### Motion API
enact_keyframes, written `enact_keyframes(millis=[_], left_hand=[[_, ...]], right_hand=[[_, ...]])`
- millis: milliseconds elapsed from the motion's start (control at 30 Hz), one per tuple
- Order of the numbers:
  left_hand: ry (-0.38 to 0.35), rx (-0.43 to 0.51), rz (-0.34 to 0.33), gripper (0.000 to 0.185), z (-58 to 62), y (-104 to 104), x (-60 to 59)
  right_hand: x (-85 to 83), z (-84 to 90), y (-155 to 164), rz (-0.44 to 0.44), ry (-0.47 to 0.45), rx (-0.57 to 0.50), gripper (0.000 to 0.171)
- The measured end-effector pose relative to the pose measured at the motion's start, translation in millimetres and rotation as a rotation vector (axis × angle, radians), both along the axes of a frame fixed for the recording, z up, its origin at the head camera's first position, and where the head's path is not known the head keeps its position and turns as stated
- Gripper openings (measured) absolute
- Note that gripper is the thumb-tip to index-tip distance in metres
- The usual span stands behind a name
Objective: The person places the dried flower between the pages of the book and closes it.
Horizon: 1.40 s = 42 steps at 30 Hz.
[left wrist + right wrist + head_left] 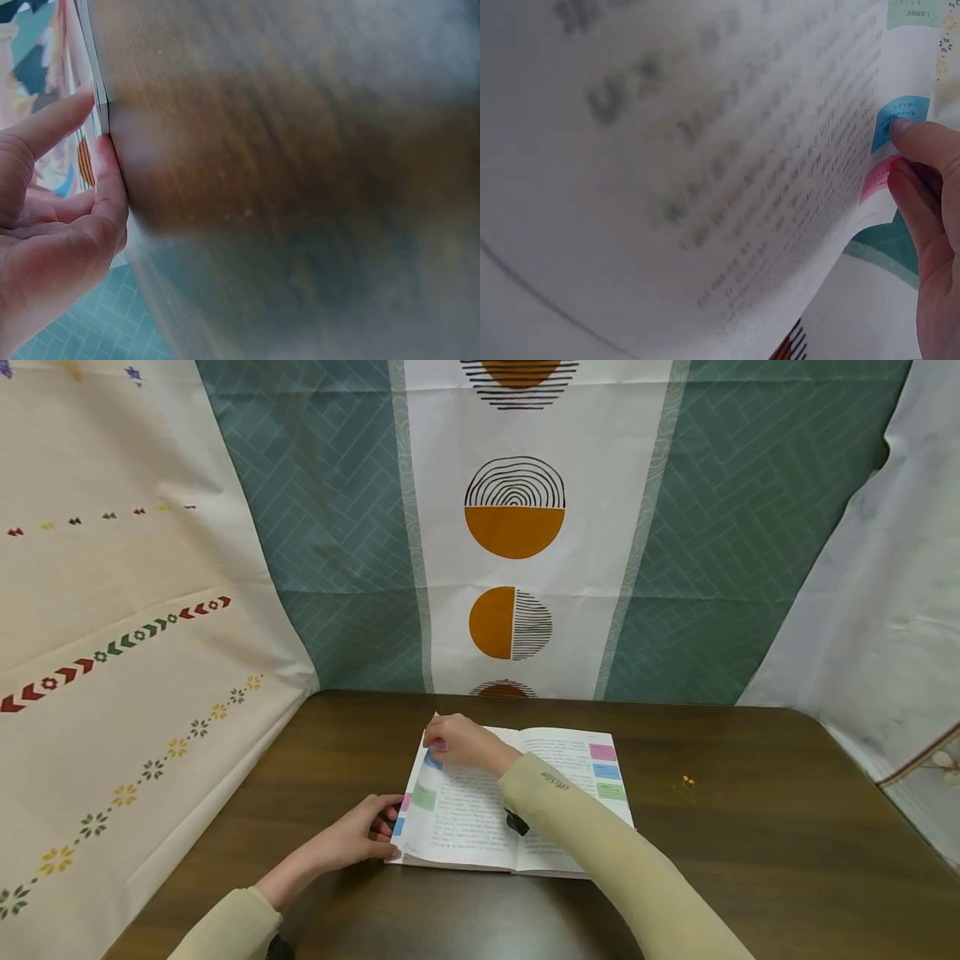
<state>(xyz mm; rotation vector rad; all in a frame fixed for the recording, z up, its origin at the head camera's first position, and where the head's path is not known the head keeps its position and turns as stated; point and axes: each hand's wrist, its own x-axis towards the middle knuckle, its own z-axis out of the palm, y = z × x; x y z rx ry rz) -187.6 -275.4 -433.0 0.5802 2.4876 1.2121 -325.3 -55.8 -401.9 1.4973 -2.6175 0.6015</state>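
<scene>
At the far left we note a cream cloth (142, 568) printed with rows of flowers, falling beside the tabletop (757, 852). Next, the left hand (348, 835) grips the left edge of the open book (476, 835), thumb at the near corner, fingers bent at the border; we cannot tell how far they reach underneath. The book lies directly to the right of this hand, flat on the tabletop and touching it.

A green tab (423, 797) sits on the left page, just right of the left hand's fingers. Farther up, the right hand (468, 743) pinches the outer margin of that page near its far corner. In the right wrist view we see its thumb on a blue tab (907, 107) and a finger against a pink tab (874, 182); the sheet bows beside the hand. Most of the book therefore lies below and to the right of this hand, and the pale sleeve (600, 852) crosses the right page.

On the right page's outer margin we record three coloured tabs (606, 771), pink, blue and green. Farther right, well apart, is a small yellow flower (687, 780).
</scene>
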Motion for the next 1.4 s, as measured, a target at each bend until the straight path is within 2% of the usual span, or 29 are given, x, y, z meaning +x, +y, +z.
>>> enact_keyframes(millis=[267, 500, 633, 800, 933, 1267, 1400], left_hand=[[0.011, 0.004, 0.011, 0.078, 0.8, 0.1, 1.4], [0.006, -0.013, 0.022, 0.078, 0.9, 0.1, 2.3], [-0.003, -0.014, 0.025, 0.079, 0.9, 0.0, 2.4], [-0.003, -0.033, 0.022, 0.08, 0.5, -0.2, 1.4], [-0.013, -0.042, 0.028, 0.08, 0.4, -0.3, 0.9], [-0.007, -0.041, 0.026, 0.076, 2.7, 2.0, 4.4], [0.005, -0.068, 0.038, 0.074, 3.2, 4.3, 3.7]], right_hand=[[0.2, -11.4, -7.8, -0.027, 0.004, 0.108, 0.018], [-2.3, -16.2, -13.8, -0.011, 0.013, 0.236, 0.024], [-2.3, -17.3, -14.2, -0.011, -0.003, 0.248, 0.027], [-1.5, -18.3, -11.2, -0.036, -0.09, 0.213, 0.029], [-0.9, -18.2, -7.7, -0.025, -0.077, 0.218, 0.025], [3.9, -10.7, -3.1, 0.015, -0.049, 0.386, 0.039], [5.1, -10.7, -0.7, -0.023, -0.05, 0.399, 0.04]])
